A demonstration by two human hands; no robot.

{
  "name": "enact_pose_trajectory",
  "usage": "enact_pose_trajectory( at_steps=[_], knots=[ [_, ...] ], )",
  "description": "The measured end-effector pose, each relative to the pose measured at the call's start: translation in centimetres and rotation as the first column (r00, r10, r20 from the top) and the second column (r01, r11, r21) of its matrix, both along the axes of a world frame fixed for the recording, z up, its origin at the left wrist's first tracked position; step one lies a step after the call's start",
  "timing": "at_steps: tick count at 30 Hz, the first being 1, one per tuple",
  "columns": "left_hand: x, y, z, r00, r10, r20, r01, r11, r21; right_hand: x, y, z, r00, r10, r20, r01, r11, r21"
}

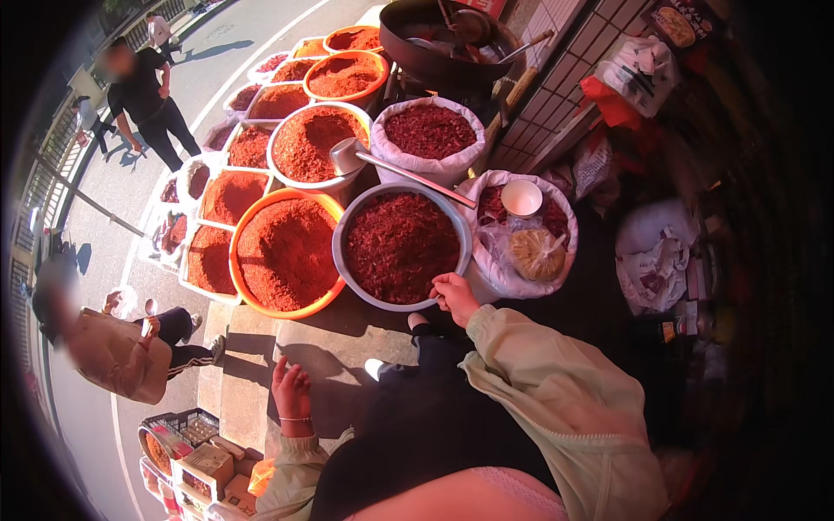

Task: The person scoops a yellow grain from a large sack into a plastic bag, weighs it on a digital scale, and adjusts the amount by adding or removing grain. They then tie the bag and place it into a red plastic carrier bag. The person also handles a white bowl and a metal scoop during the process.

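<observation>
My right hand (456, 298) is at the near right rim of a grey basin (338, 251) heaped with dark red crushed dried chili (402, 244). Its thumb and fingers are drawn together by the rim; whether they pinch anything is too small to tell. My left hand (291, 391) hangs raised over the pavement with partly curled fingers, holding nothing. An orange basin (236, 273) of bright red chili flakes (285, 251) adjoins the grey one. Behind lies a long-handled metal scoop (348, 156), its head over a white basin (277, 169) of chili flakes.
At right, an open white sack (569, 260) holds chili, a white bowl (521, 197) and a bagged yellowish food (537, 253). Another chili sack (427, 133) and a large wok (423, 62) stand behind. A person (124, 358) holding a spoon is at left; cardboard boxes (205, 465) sit lower left.
</observation>
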State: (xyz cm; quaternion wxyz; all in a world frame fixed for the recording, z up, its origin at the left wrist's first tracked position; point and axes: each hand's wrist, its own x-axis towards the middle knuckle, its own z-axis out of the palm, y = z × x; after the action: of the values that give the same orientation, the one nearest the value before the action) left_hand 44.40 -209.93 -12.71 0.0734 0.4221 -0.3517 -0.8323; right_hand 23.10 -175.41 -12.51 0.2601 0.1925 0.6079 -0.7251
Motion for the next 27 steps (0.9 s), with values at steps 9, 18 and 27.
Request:
enact_pose_trajectory(
  at_steps=[9,18,27],
  knots=[
    [-3.4,5.1,0.8,0.994,-0.104,0.028,0.105,0.994,-0.036,-2.6,18.2,-2.0,0.895,-0.444,0.042,0.445,0.895,-0.022],
    [-7.5,17.8,2.8,0.984,-0.181,-0.002,0.180,0.982,0.059,-19.7,26.5,-5.6,0.896,-0.227,-0.381,0.375,0.847,0.378],
    [-7.8,24.7,6.0,0.960,-0.248,0.132,0.258,0.964,-0.064,-27.1,27.3,-10.3,0.912,0.019,-0.409,0.376,0.359,0.855]
  ],
)
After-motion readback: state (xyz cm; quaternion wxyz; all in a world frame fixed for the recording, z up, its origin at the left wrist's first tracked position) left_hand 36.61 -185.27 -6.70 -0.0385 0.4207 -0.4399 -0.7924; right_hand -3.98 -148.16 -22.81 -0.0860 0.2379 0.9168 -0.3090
